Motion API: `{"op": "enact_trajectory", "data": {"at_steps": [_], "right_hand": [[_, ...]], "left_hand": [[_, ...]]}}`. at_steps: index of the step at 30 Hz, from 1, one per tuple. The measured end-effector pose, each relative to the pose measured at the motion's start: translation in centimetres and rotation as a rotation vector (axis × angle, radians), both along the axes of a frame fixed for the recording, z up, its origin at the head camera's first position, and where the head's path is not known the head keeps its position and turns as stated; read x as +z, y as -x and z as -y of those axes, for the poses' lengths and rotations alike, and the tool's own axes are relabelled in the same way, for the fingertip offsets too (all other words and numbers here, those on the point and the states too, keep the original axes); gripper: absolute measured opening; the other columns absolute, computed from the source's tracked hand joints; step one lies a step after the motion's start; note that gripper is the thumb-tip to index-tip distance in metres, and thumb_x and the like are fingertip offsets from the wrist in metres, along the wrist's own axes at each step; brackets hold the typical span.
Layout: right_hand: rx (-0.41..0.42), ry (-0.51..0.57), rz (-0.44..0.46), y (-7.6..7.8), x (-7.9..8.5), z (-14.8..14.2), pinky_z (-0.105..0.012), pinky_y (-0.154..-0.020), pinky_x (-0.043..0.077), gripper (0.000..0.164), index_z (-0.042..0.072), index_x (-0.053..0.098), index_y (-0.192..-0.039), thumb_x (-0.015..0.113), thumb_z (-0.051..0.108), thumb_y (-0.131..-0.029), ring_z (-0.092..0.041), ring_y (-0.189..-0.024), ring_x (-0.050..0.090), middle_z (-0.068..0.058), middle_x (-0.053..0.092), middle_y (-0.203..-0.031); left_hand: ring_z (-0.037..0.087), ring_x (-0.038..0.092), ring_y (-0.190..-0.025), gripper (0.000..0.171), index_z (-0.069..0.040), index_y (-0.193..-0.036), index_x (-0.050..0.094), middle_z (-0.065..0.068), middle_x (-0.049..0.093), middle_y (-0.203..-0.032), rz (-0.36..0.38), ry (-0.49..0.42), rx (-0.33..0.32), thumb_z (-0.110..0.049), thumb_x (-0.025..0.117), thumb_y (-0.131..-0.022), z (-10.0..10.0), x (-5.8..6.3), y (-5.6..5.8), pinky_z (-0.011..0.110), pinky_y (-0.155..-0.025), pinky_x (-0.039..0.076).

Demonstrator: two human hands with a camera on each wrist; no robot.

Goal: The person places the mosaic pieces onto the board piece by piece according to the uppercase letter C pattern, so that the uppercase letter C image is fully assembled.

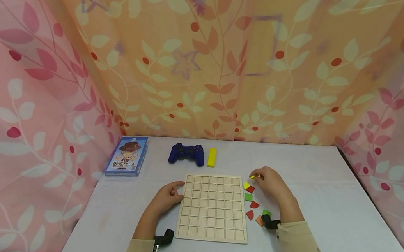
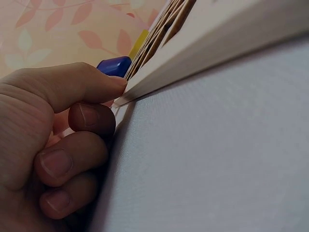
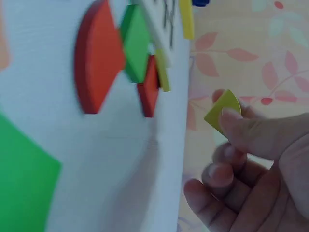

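A square wooden grid board (image 1: 211,240) lies on the white cloth, its cells bare. At its left edge is my left hand (image 1: 166,195), index finger and thumb reaching to the rim; the left wrist view shows a fingertip against the edge and the other fingers bent. Beyond the board's upper right corner, my right hand (image 1: 272,181) pinches a yellow rounded-edge tile (image 3: 224,106) between thumb and finger, above the cloth. Beside the board's right edge lie another yellow tile (image 1: 247,185), a green tile (image 1: 248,197), red tiles (image 1: 254,204) and an orange tile (image 1: 259,220).
Behind the board lie a dark blue game controller (image 1: 186,154) and a yellow bar (image 1: 212,158). A blue card-game box (image 1: 127,156) lies at the table's back left. Another green tile (image 1: 267,213) is partly behind the right wrist camera (image 1: 270,223). Patterned curtains surround the table.
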State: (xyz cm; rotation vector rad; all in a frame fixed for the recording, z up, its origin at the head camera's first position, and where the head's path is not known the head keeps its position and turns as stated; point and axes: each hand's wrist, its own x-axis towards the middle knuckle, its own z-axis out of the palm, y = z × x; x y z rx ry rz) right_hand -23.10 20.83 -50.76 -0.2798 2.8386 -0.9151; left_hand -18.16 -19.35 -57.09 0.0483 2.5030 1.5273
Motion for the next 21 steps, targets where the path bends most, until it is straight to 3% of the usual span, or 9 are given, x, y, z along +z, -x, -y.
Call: {"op": "enact_trajectory", "data": {"at_steps": [5, 14, 17, 21], "right_hand": [[-0.012, 0.023, 0.037, -0.36, 0.72, 0.01, -0.054, -0.099, 0.047, 0.018, 0.009, 0.077, -0.111, 0.064, 0.008, -0.099, -0.033, -0.109, 0.060, -0.012, 0.070, -0.117], [-0.034, 0.114, 0.058, -0.38, 1.05, 0.03, -0.035, -0.071, 0.048, 0.020, 0.004, 0.073, -0.106, 0.074, 0.014, -0.089, -0.023, -0.082, 0.055, -0.005, 0.061, -0.086], [-0.057, 0.115, 0.034, -0.32, 0.92, -0.03, -0.034, -0.067, 0.046, 0.019, 0.007, 0.070, -0.097, 0.081, 0.019, -0.087, -0.022, -0.077, 0.053, -0.004, 0.058, -0.081], [-0.081, 0.097, -0.004, -0.26, 0.71, -0.15, -0.034, -0.064, 0.043, 0.016, 0.011, 0.065, -0.089, 0.079, 0.018, -0.087, -0.021, -0.072, 0.052, -0.003, 0.055, -0.076]], "left_hand": [[0.010, 0.043, -0.053, 0.054, -0.008, -0.141, 0.061, -0.004, 0.050, -0.063, 0.002, 0.000, 0.005, -0.012, 0.077, -0.090, -0.08, 0.02, -0.03, 0.024, -0.049, 0.033], [0.010, 0.043, -0.054, 0.053, -0.008, -0.141, 0.061, -0.004, 0.050, -0.063, -0.006, -0.001, 0.006, -0.012, 0.077, -0.090, -0.06, -0.02, -0.09, 0.024, -0.049, 0.034], [0.010, 0.043, -0.054, 0.054, -0.007, -0.141, 0.061, -0.004, 0.050, -0.063, -0.009, -0.007, 0.004, -0.011, 0.077, -0.089, 0.00, -0.05, -0.06, 0.024, -0.049, 0.034], [0.011, 0.043, -0.054, 0.054, -0.006, -0.141, 0.061, -0.004, 0.051, -0.063, -0.015, -0.010, -0.002, -0.011, 0.077, -0.089, 0.05, -0.15, -0.06, 0.025, -0.050, 0.034]]}}
